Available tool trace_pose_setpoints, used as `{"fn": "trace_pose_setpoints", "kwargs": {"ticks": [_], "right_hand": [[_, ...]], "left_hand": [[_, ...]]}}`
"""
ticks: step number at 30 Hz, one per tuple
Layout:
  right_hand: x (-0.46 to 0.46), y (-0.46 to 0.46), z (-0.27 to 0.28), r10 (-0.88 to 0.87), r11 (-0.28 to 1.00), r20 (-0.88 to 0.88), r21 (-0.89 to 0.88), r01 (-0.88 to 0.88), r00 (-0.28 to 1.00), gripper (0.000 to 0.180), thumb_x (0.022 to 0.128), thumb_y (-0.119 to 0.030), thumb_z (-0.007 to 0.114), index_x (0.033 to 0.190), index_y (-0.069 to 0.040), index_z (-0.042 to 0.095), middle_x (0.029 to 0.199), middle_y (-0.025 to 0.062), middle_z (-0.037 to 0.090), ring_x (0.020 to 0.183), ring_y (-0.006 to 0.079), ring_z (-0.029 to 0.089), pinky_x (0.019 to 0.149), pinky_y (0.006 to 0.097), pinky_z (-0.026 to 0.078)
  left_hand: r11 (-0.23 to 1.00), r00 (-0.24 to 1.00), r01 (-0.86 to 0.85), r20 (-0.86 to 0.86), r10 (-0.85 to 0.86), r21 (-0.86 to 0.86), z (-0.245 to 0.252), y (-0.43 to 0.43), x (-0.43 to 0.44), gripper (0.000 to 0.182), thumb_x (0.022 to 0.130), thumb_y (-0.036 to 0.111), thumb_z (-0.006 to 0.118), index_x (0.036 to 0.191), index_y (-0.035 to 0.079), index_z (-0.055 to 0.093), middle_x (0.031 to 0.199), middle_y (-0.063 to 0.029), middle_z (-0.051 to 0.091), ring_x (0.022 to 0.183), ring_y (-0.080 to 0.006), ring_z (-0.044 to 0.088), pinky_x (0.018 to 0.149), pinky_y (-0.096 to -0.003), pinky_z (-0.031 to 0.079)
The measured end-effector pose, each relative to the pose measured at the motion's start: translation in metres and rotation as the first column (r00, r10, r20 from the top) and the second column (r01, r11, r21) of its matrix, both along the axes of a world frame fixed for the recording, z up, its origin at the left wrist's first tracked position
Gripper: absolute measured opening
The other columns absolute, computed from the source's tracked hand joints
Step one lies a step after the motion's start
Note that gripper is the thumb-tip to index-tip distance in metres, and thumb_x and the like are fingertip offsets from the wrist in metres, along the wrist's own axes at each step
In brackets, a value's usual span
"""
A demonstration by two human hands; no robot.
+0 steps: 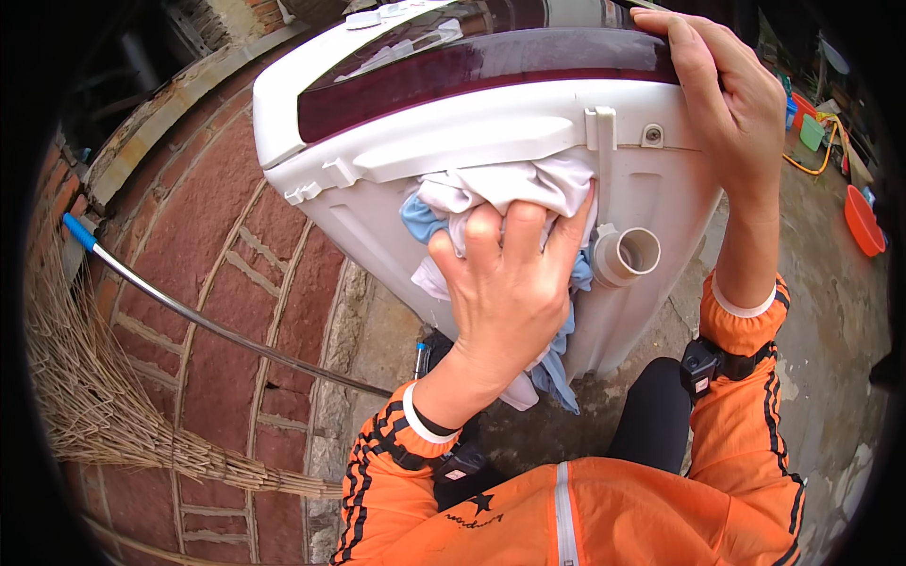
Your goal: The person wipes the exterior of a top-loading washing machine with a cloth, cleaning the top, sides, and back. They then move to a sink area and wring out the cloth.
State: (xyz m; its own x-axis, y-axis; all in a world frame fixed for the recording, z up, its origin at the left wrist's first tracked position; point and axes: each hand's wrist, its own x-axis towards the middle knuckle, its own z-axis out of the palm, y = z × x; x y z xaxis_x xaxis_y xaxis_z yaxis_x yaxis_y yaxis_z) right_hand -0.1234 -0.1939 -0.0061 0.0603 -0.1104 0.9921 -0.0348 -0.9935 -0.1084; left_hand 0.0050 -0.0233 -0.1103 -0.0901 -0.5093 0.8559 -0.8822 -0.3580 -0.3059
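Observation:
My left hand (506,283) presses a bunched white and light blue cloth (509,184) against the white plastic side of a washing machine (658,184). Its fingers are curled into the folds, and loose ends of the cloth hang below the palm. Up at the machine's top right corner, my right hand (736,106) rests on the rim, fingers over the edge of the dark purple see-through lid (488,64). The tips of those fingers are partly hidden. A round hose outlet (637,252) sticks out of the side, just right of the cloth.
A straw broom (141,417) leans at the left by a red brick wall (212,283). A metal pole (212,322) with a blue end runs past it. On the concrete floor at right lie an orange basin (862,221), a green container (812,132) and a yellow hose (824,159).

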Motion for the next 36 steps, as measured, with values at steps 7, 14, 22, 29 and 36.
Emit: {"fn": "trace_pose_setpoints", "kwargs": {"ticks": [7,14,22,29,36], "right_hand": [[0.013,-0.016,-0.003,-0.043,0.98,0.084,-0.189,0.058,0.996,0.014,0.092,-0.004,0.063,0.093,0.0,0.076,0.087,0.0118,0.074,0.082,0.0247,0.071,0.077,0.0334,0.053],[0.004,-0.036,-0.026,0.086,0.978,0.029,-0.193,-0.079,0.996,0.023,0.097,-0.005,0.055,0.11,0.001,0.072,0.109,0.0148,0.072,0.103,0.0238,0.068,0.092,0.0327,0.05],[-0.033,0.034,-0.201,0.271,0.957,-0.075,-0.083,-0.276,0.96,0.024,0.095,-0.022,0.063,0.113,-0.006,0.066,0.117,0.0175,0.067,0.101,0.0323,0.062,0.086,0.0431,0.051],[-0.038,0.096,-0.271,0.655,0.717,-0.179,0.454,-0.529,0.734,0.071,0.073,-0.026,0.091,0.129,-0.006,0.053,0.127,0.0192,0.061,0.11,0.0367,0.062,0.093,0.0449,0.051],[-0.06,0.074,-0.264,0.544,0.728,-0.056,0.529,-0.437,0.837,0.026,0.093,-0.002,0.067,0.116,0.0,0.057,0.12,0.0198,0.067,0.11,0.0319,0.066,0.095,0.0393,0.052]], "left_hand": [[0.977,0.995,0.094,-0.047,-0.087,0.194,-0.098,0.014,0.015,0.053,0.073,0.01,0.065,0.123,0.028,0.073,0.107,0.0001,0.055,0.102,-0.0273,0.042,0.083,-0.045,0.03],[0.937,0.812,0.247,-0.581,-0.061,0.247,-0.155,0.048,0.018,0.072,0.066,0.002,0.06,0.136,0.01,0.064,0.107,-0.0138,0.051,0.097,-0.0331,0.045,0.088,-0.0454,0.035],[0.814,0.466,0.497,-0.699,-0.542,-0.301,-0.115,0.059,0.009,0.081,0.061,-0.006,0.056,0.142,-0.011,0.052,0.122,-0.0219,0.05,0.116,-0.0367,0.05,0.108,-0.0396,0.036],[0.775,0.513,0.569,-0.619,-0.595,-0.275,-0.094,0.044,-0.018,0.082,0.078,0.007,0.071,0.151,-0.012,0.038,0.132,-0.0206,0.048,0.122,-0.0342,0.048,0.111,-0.0403,0.033],[0.706,0.567,0.705,-0.648,-0.508,0.063,-0.075,0.041,-0.011,0.102,0.071,0.014,0.084,0.156,-0.008,0.031,0.15,-0.0263,0.038,0.134,-0.0425,0.038,0.116,-0.0463,0.028]]}}
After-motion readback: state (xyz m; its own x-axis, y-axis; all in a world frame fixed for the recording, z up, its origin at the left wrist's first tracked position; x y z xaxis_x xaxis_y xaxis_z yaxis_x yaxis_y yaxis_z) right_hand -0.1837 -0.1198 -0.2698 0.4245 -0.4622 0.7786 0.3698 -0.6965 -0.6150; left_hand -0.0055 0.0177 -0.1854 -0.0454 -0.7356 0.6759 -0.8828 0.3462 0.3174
